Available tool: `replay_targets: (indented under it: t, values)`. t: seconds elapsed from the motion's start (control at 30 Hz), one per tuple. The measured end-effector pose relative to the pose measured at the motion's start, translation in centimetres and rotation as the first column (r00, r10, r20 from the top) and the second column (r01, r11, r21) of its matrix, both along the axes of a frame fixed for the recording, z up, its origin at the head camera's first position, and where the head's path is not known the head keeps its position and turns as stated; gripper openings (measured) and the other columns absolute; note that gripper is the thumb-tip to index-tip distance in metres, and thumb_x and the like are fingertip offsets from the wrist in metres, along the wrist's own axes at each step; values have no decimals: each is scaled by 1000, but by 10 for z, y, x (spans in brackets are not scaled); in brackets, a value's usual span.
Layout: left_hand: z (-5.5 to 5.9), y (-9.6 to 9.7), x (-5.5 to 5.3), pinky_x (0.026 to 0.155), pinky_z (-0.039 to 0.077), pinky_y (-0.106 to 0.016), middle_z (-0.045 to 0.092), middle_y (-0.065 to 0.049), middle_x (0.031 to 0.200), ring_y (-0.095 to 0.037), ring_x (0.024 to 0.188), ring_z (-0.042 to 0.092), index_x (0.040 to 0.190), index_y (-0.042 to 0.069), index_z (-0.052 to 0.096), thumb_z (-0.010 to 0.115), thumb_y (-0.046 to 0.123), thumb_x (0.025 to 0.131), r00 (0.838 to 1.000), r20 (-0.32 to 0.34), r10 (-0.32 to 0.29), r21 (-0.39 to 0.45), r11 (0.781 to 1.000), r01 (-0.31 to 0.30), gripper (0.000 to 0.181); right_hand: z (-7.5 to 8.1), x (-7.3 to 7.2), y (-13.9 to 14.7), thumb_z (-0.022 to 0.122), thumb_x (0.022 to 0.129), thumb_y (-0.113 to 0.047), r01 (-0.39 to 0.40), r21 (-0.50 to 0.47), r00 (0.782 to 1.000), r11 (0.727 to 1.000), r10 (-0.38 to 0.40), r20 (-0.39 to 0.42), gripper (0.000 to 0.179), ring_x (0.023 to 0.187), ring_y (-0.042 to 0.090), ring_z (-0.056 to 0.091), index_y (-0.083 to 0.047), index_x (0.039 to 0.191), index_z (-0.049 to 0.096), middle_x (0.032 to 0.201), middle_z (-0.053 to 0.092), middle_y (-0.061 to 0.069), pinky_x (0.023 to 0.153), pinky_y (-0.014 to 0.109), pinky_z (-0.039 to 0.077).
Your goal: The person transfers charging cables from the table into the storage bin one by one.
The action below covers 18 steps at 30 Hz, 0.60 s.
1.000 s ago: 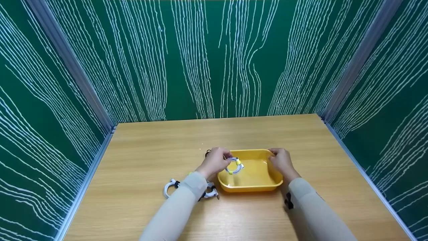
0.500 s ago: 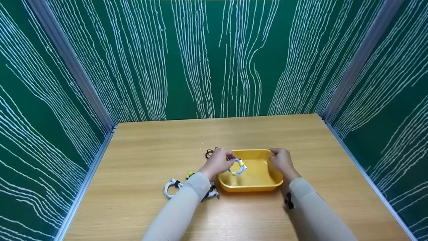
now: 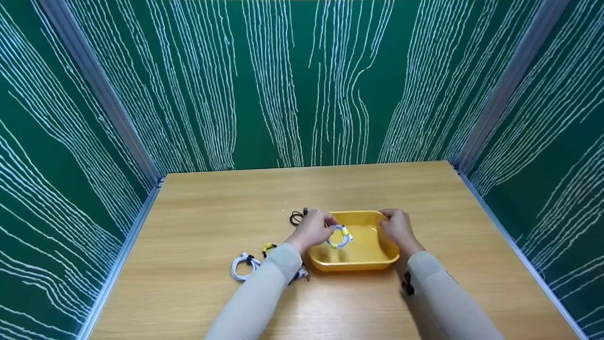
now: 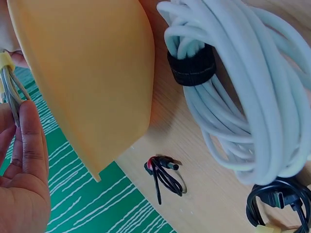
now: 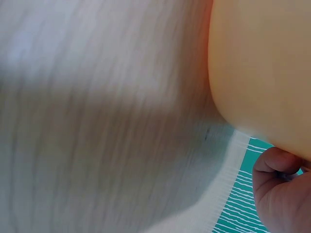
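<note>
Over the left part of a yellow plastic tub, my left hand pinches a coiled white cable with yellow ties. In the left wrist view, the thumb and fingers of that hand hold the cable's strands beside a yellow tie. The tub's wall fills much of that view. My right hand grips the tub's far right corner. The right wrist view has that hand curled at the tub's rim, under its outer wall.
Left of the tub lie a white cable coil with a black strap, a black cable with yellow ties and a small black cable. My left forearm partly covers another coil. Green walls with white lines surround the wooden table.
My left hand has moved slightly right with the coiled cable, further over the tub. The black cables to its left show more. My right hand and the tub stay put.
</note>
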<state>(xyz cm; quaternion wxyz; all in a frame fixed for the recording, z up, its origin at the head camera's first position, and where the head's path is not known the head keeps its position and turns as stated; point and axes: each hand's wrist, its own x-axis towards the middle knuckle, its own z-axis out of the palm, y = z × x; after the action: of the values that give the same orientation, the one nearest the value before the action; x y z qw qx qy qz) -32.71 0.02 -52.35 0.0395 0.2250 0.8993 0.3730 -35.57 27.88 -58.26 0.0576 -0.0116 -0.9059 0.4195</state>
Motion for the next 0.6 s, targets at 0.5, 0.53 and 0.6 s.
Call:
replay_targets:
  t: [0.5, 0.53, 0.6]
  values:
    - [-4, 10, 0, 86, 57, -25, 80, -6, 98, -9, 88, 64, 107, 5, 83, 72, 0, 97, 999, 21, -28, 18, 999, 28, 16, 0, 1, 0, 60, 96, 9, 6, -18, 999, 1000, -5, 49, 34, 118, 44, 71, 13, 128, 72, 127, 73, 34, 101, 54, 60]
    - [-3, 11, 1, 86, 57, -25, 80, -6, 98, -9, 88, 64, 107, 5, 83, 72, 1, 97, 999, 21, -31, 18, 999, 30, 15, 0, 0, 0, 61, 97, 9, 7, -19, 999, 1000, -6, 50, 34, 118, 44, 71, 12, 128, 72, 127, 73, 34, 101, 54, 60]
    - [-3, 13, 1, 85, 56, -25, 80, -6, 98, -9, 87, 63, 107, 5, 83, 71, 1, 98, 999, 11, -37, 8, 999, 37, 15, 0, 0, 0, 61, 96, 9, 10, -17, 999, 1000, -9, 51, 33, 116, 43, 72, 12, 127, 73, 126, 74, 33, 100, 53, 61]
